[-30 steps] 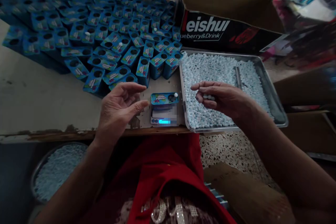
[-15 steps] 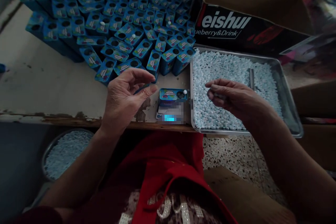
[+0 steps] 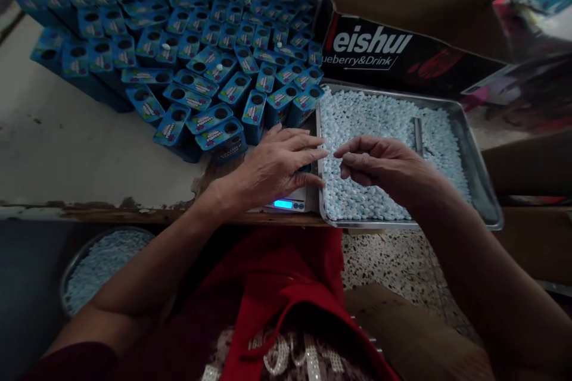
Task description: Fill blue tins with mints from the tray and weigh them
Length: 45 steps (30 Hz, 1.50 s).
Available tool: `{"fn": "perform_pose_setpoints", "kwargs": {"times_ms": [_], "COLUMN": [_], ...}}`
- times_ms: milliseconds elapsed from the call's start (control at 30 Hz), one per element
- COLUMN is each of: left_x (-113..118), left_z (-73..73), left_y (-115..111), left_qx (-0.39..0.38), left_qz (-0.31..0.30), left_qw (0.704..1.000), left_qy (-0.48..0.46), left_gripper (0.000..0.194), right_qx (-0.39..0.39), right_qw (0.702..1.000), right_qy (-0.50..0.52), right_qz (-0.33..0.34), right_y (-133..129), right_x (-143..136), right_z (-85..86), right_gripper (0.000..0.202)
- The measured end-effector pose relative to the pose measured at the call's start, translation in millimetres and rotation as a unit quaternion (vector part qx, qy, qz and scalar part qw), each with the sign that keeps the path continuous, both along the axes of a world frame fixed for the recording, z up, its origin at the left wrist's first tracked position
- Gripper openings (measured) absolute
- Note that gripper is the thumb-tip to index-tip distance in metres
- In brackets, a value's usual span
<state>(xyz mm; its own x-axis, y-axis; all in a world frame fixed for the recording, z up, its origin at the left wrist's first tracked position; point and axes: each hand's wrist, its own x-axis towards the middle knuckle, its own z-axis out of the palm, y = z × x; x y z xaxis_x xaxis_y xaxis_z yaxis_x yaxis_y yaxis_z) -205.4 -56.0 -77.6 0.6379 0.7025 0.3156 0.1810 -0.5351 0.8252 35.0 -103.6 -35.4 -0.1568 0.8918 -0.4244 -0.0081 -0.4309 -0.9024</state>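
My left hand (image 3: 281,161) is open, palm down and fingers spread, over a small digital scale (image 3: 288,205) with a lit blue display. It covers most of the scale and almost all of the blue candy box on it, so I cannot tell whether it touches the box. Over a metal tray (image 3: 320,190) full of small pale-blue and white candies (image 3: 357,196) is my right hand (image 3: 379,164). Its thumb and fingertips are pinched together; whatever is between them is hidden. Nearest my left hand stands another blue candy box (image 3: 221,138) with a round hole in its top.
Many blue boxes (image 3: 187,44) stand packed at the back left, a few with a white candy on top. A metal bar (image 3: 418,136) lies in the tray. Behind it is an open black carton (image 3: 375,50). A bowl of candies (image 3: 105,268) sits below the worktop (image 3: 111,155).
My left hand has moved right, from beside the front boxes to over the scale and its box, with its fingers spreading. My right hand stays pinched above the tray. The view has shifted slightly.
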Motion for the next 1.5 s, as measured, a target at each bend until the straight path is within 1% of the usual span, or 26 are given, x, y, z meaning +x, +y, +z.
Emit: {"fn": "perform_pose_setpoints", "kwargs": {"times_ms": [167, 233, 300, 367, 400, 467, 500, 567, 600, 633, 667, 700, 767, 833, 900, 933, 1000, 1033, 1067, 1100, 1167, 1267, 1333, 1400, 1500], "left_x": [-7, -11, -16, -23, -27, -33, -35, -33, -30, -25, -19, -11, 8, 29, 49, 58, 71, 75, 78, 80, 83, 89, 92, 92, 88], "left_z": [-10.1, -10.1, -9.6, -13.3, -18.0, -32.9, -41.9, -57.6, -61.9, -62.9, -60.1, -53.8, -33.7, -11.2, 5.1, 9.2, 9.8, 7.2, 3.4, -0.9, -8.8, -15.9, -17.0, -15.9, -12.8], "left_y": [-2, -3, -5, -11, -15, -25, -29, -35, -36, -34, -29, -23, -8, 8, 21, 26, 32, 33, 33, 33, 31, 30, 31, 29, 23], "left_qx": [0.044, 0.047, 0.04, 0.026, 0.014, -0.029, -0.06, -0.126, -0.15, -0.159, -0.148, -0.116, -0.008, 0.122, 0.239, 0.289, 0.356, 0.371, 0.376, 0.371, 0.342, 0.273, 0.242, 0.252, 0.317], "left_qz": [-0.026, -0.02, -0.006, 0.032, 0.064, 0.143, 0.18, 0.232, 0.245, 0.247, 0.242, 0.229, 0.175, 0.101, 0.02, -0.016, -0.066, -0.073, -0.066, -0.05, -0.006, 0.037, 0.066, 0.082, 0.074], "left_qw": [0.998, 0.998, 0.999, 0.999, 0.998, 0.988, 0.98, 0.961, 0.954, 0.952, 0.955, 0.963, 0.983, 0.987, 0.97, 0.955, 0.928, 0.921, 0.919, 0.923, 0.937, 0.961, 0.968, 0.964, 0.945], "left_qy": [0.034, 0.032, 0.023, 0.002, -0.012, -0.045, -0.058, -0.077, -0.084, -0.087, -0.086, -0.081, -0.049, -0.007, 0.037, 0.059, 0.091, 0.097, 0.097, 0.091, 0.068, 0.025, 0.006, 0.005, 0.026], "left_gripper": [0.034, 0.036, 0.044, 0.056, 0.063, 0.074, 0.074, 0.064, 0.056, 0.05, 0.044, 0.04, 0.032, 0.026, 0.029, 0.031, 0.035, 0.035, 0.035, 0.035, 0.032, 0.023, 0.02, 0.02, 0.026], "right_qx": [0.024, 0.026, 0.031, 0.041, 0.046, 0.071, 0.09, 0.127, 0.142, 0.151, 0.157, 0.157, 0.128, 0.048, -0.033, -0.059, -0.082, -0.089, -0.097, -0.104, -0.109, -0.112, -0.122, -0.126, -0.126], "right_qw": [1.0, 1.0, 0.999, 0.999, 0.998, 0.994, 0.99, 0.981, 0.975, 0.971, 0.968, 0.965, 0.957, 0.936, 0.894, 0.871, 0.826, 0.808, 0.795, 0.785, 0.776, 0.773, 0.775, 0.778, 0.784], "right_qy": [0.0, 0.006, 0.005, -0.003, -0.008, -0.027, -0.047, -0.104, -0.127, -0.136, -0.125, -0.091, 0.034, 0.191, 0.323, 0.369, 0.43, 0.448, 0.461, 0.472, 0.489, 0.499, 0.497, 0.491, 0.481], "right_qz": [-0.003, -0.008, -0.009, -0.022, -0.037, -0.078, -0.093, -0.107, -0.114, -0.128, -0.153, -0.188, -0.257, -0.291, -0.308, -0.32, -0.355, -0.372, -0.382, -0.387, -0.383, -0.375, -0.372, -0.371, -0.371], "right_y": [8, 11, 12, 11, 10, 6, 4, -1, -4, -7, -10, -12, -14, -12, -8, -6, -2, 0, 1, 3, 6, 11, 13, 16, 17], "right_x": [-2, -2, 1, 9, 14, 29, 37, 50, 54, 54, 52, 48, 34, 18, 7, 4, 2, 2, 3, 4, 7, 10, 12, 13, 13], "right_z": [6.5, 7.7, 6.5, 2.1, -1.3, -9.6, -14.1, -23.1, -27.4, -31.7, -36.1, -40.5, -49.4, -56.9, -61.7, -62.8, -63.2, -62.9, -62.4, -62.1, -62.1, -64.2, -66.8, -69.8, -72.8], "right_gripper": [0.011, 0.011, 0.012, 0.011, 0.012, 0.011, 0.011, 0.013, 0.015, 0.018, 0.019, 0.019, 0.015, 0.019, 0.027, 0.031, 0.037, 0.038, 0.038, 0.037, 0.035, 0.032, 0.031, 0.03, 0.033]}}
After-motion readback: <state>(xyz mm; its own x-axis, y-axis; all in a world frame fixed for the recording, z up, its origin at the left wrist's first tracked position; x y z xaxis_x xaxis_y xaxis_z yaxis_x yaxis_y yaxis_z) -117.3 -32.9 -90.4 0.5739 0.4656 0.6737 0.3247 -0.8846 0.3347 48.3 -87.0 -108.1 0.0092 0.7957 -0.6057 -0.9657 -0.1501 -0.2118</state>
